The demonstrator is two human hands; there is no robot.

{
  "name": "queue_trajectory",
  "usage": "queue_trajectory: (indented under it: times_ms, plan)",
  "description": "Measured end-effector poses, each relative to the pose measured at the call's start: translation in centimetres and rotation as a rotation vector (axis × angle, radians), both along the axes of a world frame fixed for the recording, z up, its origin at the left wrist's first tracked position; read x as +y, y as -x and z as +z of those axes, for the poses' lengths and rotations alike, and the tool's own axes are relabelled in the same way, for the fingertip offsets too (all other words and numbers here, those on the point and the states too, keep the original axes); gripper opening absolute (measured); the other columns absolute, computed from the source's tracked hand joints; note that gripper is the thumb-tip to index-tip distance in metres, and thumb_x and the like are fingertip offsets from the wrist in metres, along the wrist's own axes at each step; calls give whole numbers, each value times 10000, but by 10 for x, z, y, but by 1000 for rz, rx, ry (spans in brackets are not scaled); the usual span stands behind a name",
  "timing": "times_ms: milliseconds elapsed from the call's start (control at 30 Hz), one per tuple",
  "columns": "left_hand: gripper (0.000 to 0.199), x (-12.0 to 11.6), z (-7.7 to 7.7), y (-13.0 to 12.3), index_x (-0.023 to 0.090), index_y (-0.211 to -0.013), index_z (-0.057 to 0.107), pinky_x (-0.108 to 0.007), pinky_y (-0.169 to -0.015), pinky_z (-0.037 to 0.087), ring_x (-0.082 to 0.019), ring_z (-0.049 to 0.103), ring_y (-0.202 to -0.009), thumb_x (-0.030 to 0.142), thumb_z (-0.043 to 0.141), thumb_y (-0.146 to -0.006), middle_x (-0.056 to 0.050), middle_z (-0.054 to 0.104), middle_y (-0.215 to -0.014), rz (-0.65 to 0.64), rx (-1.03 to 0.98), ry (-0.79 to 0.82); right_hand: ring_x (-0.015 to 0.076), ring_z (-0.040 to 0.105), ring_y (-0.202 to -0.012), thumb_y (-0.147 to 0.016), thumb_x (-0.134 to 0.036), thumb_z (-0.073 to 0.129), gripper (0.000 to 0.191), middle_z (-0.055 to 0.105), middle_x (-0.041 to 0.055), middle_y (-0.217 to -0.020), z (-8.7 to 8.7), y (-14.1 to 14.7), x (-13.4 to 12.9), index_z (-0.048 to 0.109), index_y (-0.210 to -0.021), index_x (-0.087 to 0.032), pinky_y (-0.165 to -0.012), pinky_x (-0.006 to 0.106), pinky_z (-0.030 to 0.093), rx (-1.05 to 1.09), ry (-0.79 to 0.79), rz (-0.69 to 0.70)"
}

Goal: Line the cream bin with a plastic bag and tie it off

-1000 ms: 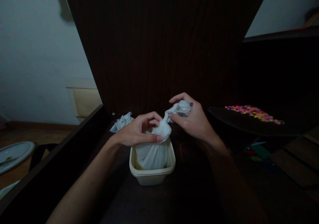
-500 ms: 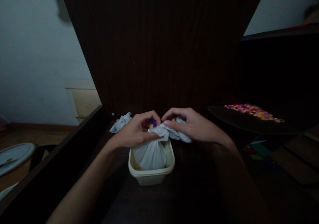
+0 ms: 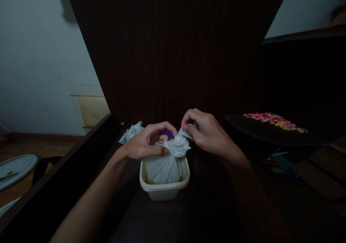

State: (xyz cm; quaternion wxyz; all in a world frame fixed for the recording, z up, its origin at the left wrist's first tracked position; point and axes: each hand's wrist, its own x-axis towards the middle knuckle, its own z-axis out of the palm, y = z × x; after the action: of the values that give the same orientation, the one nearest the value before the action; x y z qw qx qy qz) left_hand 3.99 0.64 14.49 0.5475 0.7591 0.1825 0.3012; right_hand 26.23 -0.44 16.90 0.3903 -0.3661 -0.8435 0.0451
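Observation:
A white plastic bag (image 3: 166, 169), gathered at its neck, sits inside a cream rectangular container (image 3: 164, 188) on the dark surface. My left hand (image 3: 148, 141) is at the left of the bag's neck, its thumb and index finger closed round the twisted plastic. Higher and to the right, my right hand (image 3: 204, 130) pinches a twisted end of the same bag between thumb and fingers. Behind my left hand a purple thing (image 3: 168, 134) partly shows; what it is cannot be made out.
Crumpled white plastic (image 3: 131, 132) lies behind my left hand. A dark upright panel (image 3: 173, 55) stands at the back. Colourful small pieces (image 3: 274, 121) rest on a dark shelf at right. A raised dark edge (image 3: 62, 167) runs along the left.
My right hand has moved up slightly, drawing its end of the plastic off the neck, where a bunched knot now shows. My left hand has shifted only a little.

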Motion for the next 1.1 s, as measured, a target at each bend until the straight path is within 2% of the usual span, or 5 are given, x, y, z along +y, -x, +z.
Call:
queue_trajectory:
  times_ms: [233, 533, 667, 833, 1100]
  plan:
    - [260, 3, -2, -2, 161, -1020, 621, -240, -624, 390, -143, 536, -712, 243, 671, -778, -13, 609, -838, 53, -29, 65, 154, 533, -708, -830, -21, 548, 195, 585, -2, -737, -1, 1, 1, 545, -745, -197, -657, 283, 357, 45, -50, -100]
    - [240, 4, -4, -3, 175, -958, 567, -218, -552, 292, -93, 399, -587, 289, 736, -832, 53, 489, -694, 96, 54, 30, 152, 549, -678, -826, -75, 588, 146, 607, -7, -730, -4, 2, 5, 544, -774, -204, -637, 284, 384, 164, -22, -221]
    - [210, 7, -6, -4, 167, -922, 574, -222, -607, 366, -110, 502, -657, 235, 737, -808, 20, 570, -765, 89, -54, 81, 156, 618, -752, -908, -233, 621, 57, 664, 8, -830, -3, -4, 6, 580, -880, -206, -690, 284, 454, 220, 48, -98]
    - [162, 9, -7, -6, 160, -899, 602, -227, -647, 403, -127, 559, -727, 207, 728, -808, 3, 610, -812, 79, -177, 104, 213, 666, -1085, -914, -425, 690, 384, 706, 68, -1206, -1, -14, 7, 599, -1223, -216, -915, 336, 499, 102, 269, 182]
    - [198, 8, -10, -6, 179, -969, 591, -213, -653, 448, -120, 594, -748, 165, 728, -827, 3, 637, -855, 121, -195, 178, 158, 659, -821, -977, -256, 564, 183, 738, 18, -893, -4, -5, 7, 725, -973, -170, -739, 268, 465, 111, 296, 188]
